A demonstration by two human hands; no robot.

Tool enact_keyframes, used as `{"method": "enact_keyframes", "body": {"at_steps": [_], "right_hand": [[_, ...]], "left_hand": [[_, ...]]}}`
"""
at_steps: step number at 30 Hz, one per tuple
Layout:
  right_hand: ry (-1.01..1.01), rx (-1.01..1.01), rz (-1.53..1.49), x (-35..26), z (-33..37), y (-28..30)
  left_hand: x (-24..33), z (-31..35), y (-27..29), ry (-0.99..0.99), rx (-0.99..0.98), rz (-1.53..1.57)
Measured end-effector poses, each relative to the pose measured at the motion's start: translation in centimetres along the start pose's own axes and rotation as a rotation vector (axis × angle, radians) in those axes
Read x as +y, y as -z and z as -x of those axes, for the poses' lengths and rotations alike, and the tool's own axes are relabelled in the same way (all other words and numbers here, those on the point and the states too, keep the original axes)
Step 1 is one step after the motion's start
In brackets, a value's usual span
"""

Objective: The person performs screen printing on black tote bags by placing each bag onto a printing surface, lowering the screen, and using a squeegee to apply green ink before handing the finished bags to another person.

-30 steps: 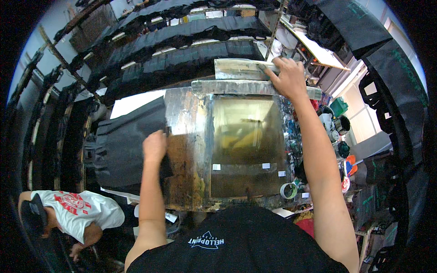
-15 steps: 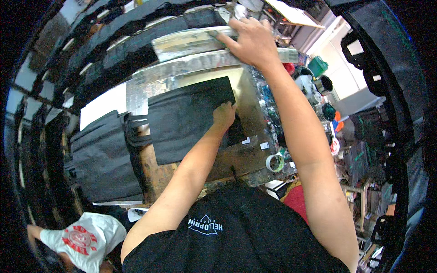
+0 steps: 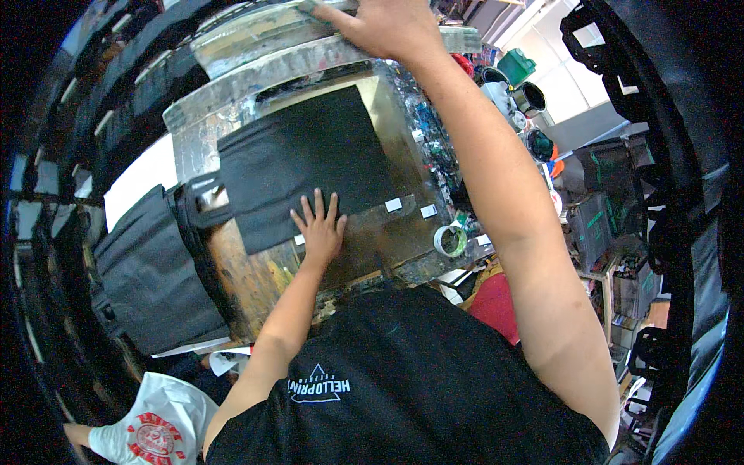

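A black tote bag [image 3: 298,151] lies flat on a paint-stained board [image 3: 256,271], its handles toward the left. My left hand [image 3: 321,236] is open on the bag's near edge, fingers spread and pointing away from me. Beyond the bag, a raised printing screen frame [image 3: 248,50] with a smeared, pale surface stands tilted up. My right hand [image 3: 395,29] grips the frame's upper edge, the thumb lying along it; its other fingers are cut off by the picture's edge. Small white tabs [image 3: 394,204] sit on the board near the bag.
More black bags [image 3: 159,279] lie stacked on the left, beside a white sheet [image 3: 143,182]. A roll of tape [image 3: 449,241] rests at the board's near right corner. Paint pots [image 3: 530,98] and a green container [image 3: 516,67] stand to the right. A person in a white shirt [image 3: 155,422] is at lower left.
My left hand has moved from the bag's right side to its near edge, and its fingers have spread. The bag now lies straighter along the tabs. The right hand stays on the frame.
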State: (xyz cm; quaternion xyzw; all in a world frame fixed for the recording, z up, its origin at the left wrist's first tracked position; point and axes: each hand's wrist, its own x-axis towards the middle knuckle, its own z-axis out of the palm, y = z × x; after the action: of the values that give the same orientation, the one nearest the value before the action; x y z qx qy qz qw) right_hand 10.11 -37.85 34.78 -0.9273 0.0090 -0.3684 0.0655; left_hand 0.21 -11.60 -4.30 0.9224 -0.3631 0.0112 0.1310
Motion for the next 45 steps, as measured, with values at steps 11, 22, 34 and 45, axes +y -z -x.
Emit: {"method": "enact_keyframes", "body": {"at_steps": [11, 22, 34, 45], "right_hand": [[0.047, 0.018, -0.072, -0.2, -0.1, -0.6], [-0.002, -0.069, -0.012, -0.8, -0.2, -0.2], [0.163, 0.075, 0.188, 0.7, 3.0, -2.1], [0.122, -0.591, 0.113, -0.5, 24.6, -6.2]], "left_hand": [[6.3, -3.3, -3.5, -0.012, 0.038, 0.061], [6.2, -2.7, -2.8, -0.042, 0.041, 0.101], [1.9, -4.0, 12.7, 0.097, 0.006, 1.605], [-0.4, 6.3, 13.9, 0.762, 0.124, 2.222]]}}
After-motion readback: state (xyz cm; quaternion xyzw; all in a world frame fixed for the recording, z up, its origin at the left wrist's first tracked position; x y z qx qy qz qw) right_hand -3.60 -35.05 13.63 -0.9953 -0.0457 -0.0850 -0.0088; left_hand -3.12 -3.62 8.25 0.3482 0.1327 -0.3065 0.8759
